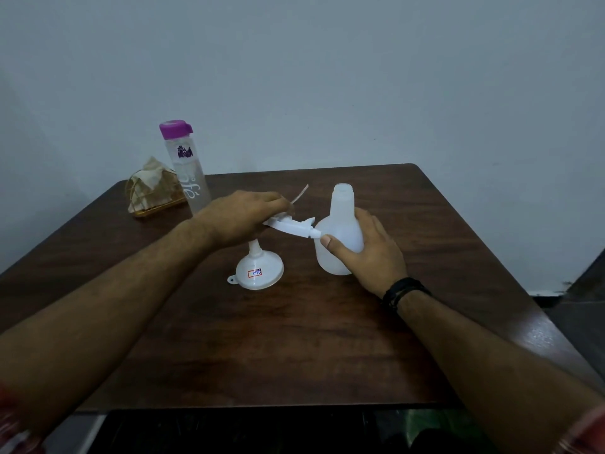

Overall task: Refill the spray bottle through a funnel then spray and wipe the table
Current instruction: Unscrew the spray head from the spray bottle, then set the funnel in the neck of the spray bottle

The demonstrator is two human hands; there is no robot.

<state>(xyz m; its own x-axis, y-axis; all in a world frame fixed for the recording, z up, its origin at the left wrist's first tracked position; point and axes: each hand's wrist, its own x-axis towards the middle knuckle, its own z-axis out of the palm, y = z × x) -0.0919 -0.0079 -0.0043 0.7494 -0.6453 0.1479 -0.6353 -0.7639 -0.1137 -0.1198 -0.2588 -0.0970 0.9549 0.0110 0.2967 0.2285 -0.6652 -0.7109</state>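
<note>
A white spray bottle (pixel 340 221) stands upright near the middle of the brown table (pixel 294 348), its neck uncapped. My right hand (pixel 370 250) grips its lower body. My left hand (pixel 242 217) holds the white spray head (pixel 291 227) just left of the bottle, with its thin tube sticking up behind the fingers. A white funnel (pixel 258 273) rests mouth down on the table below my left hand, with a small red sticker on it. A clear water bottle (pixel 190 168) with a purple cap stands at the back left.
A wire holder with a crumpled cloth (pixel 152 188) sits at the back left corner, beside the water bottle. A plain wall rises behind the table. The table's right edge drops to a dark floor.
</note>
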